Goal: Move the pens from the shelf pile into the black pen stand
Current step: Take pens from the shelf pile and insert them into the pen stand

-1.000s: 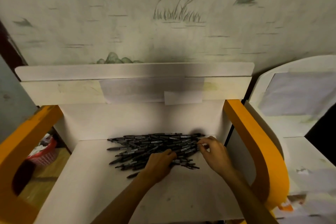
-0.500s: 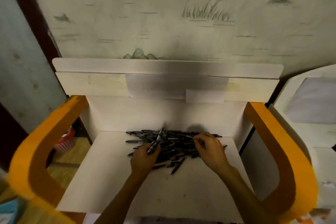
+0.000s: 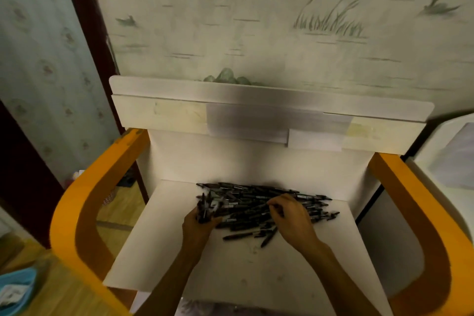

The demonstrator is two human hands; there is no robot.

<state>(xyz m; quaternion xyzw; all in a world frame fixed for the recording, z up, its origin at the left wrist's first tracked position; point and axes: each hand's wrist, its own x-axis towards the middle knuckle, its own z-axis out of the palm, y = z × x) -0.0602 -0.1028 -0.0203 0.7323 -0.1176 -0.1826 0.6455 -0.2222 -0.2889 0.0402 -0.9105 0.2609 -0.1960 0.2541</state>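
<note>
while left hand [image 3: 198, 223] fingers grip several pens [image 3: 206, 209], right hand [image 3: 291, 218] fingers pinch one.

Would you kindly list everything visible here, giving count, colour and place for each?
Loose black pens: many, black, piled at the shelf's back.
Bundle of black pens: several, black, upright in the left hand.
White flat shelf board: one, white, centre.
Orange curved side frames: two, orange, flanking the shelf.
Blue plastic tub: one, blue, floor, bottom left.
Left hand: grips the bundle.
Right hand: fingers curled, pinching at pens in the pile.
</note>
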